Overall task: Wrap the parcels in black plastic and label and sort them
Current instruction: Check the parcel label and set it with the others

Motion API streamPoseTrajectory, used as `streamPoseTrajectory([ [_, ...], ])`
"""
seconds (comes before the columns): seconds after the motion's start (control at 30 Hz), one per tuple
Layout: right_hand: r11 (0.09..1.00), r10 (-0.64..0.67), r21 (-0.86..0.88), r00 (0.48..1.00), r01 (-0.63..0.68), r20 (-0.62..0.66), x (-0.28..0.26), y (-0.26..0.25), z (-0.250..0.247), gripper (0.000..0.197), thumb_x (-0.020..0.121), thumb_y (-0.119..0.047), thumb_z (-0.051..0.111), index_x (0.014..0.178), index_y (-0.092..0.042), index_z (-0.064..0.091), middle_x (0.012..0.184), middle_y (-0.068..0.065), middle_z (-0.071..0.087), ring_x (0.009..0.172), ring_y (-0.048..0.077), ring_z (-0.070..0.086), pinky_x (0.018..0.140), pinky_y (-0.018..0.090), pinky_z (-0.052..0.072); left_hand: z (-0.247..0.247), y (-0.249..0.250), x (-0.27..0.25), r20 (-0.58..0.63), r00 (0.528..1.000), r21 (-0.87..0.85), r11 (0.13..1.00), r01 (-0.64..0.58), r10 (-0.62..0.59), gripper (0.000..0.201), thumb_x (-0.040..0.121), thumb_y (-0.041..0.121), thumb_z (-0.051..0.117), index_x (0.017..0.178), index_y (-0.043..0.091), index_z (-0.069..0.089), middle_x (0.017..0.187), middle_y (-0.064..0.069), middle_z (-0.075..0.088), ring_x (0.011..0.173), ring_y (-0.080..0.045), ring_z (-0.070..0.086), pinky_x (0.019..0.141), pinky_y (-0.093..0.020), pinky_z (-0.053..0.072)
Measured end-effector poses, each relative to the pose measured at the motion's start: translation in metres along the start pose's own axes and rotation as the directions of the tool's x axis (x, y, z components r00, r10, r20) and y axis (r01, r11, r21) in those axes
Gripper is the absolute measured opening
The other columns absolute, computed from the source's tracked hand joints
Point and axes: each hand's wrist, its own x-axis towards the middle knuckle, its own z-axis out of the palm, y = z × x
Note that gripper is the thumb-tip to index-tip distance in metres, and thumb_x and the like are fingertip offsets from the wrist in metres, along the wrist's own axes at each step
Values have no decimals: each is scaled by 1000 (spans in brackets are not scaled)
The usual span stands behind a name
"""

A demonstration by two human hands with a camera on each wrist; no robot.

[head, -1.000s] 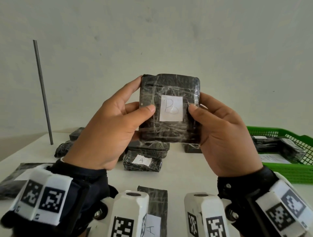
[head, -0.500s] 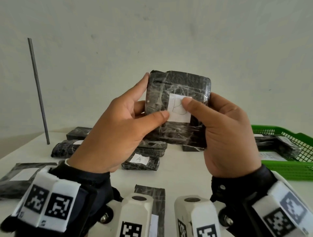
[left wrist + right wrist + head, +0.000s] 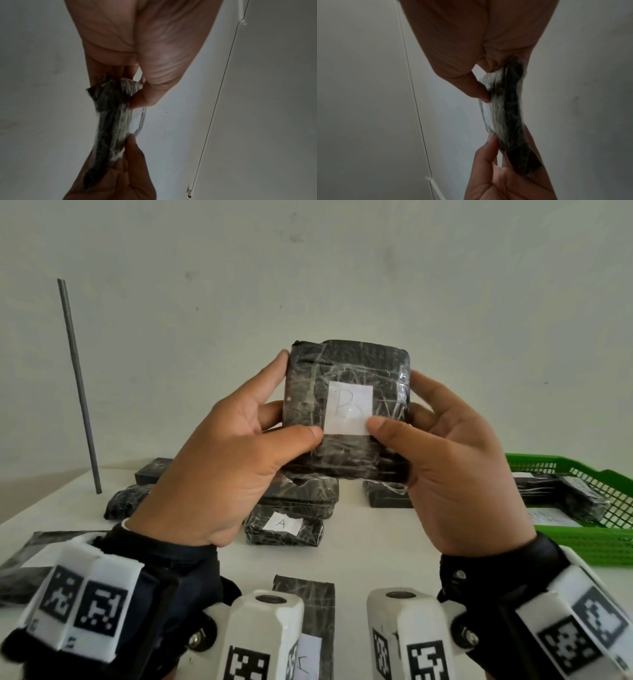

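Note:
I hold a black-wrapped parcel upright in front of me, above the table. Its white label, marked with a handwritten letter, faces me under clear tape. My left hand grips the parcel's left side, thumb on the front beside the label. My right hand grips the right side, its thumb pressing the label's lower right corner. In the left wrist view the parcel shows edge-on between both hands; the right wrist view shows the parcel the same way.
On the white table lie several wrapped parcels, one labelled A. Another labelled parcel lies near me. A green basket with parcels stands at the right. A grey rod rises at the back left.
The right thumb slid from the middle of the label down to its lower right corner. The parcel stays held upright at about the same height.

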Motion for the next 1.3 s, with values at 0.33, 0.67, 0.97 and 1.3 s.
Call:
streamPoseTrajectory([
  [0.33,992,-5,126,999,-1,42,-1,-3,1,49,105,3,47,150,-16,54,114,12,80,101,22,77,89,36,63,-3,5,-1,-10,1000,-106,994,-11,10,85,79,14,64,159,29,37,113,-4,79,101,-15,76,79,-27,62],
  [0.67,998,24,58,999,-26,46,-1,-3,4,55,99,1,58,150,-18,52,110,12,81,97,21,77,88,34,63,-3,5,-1,-1,999,-25,999,-44,44,97,72,15,69,161,27,31,115,1,79,104,-15,76,80,-22,60],
  [0.97,1000,3,8,998,-3,67,0,0,3,69,92,1,68,155,-16,46,110,13,80,95,22,78,79,26,61,-5,2,0,28,999,37,999,-36,35,104,79,11,83,163,27,25,120,6,77,111,-14,74,91,-23,58],
  [1.3,999,-39,-17,984,43,173,0,-1,1,65,82,-3,71,142,-18,54,115,11,79,105,23,78,83,25,61,-8,2,-1,36,998,37,997,-61,60,102,77,9,74,164,27,23,123,4,76,111,-17,74,87,-23,59],
])
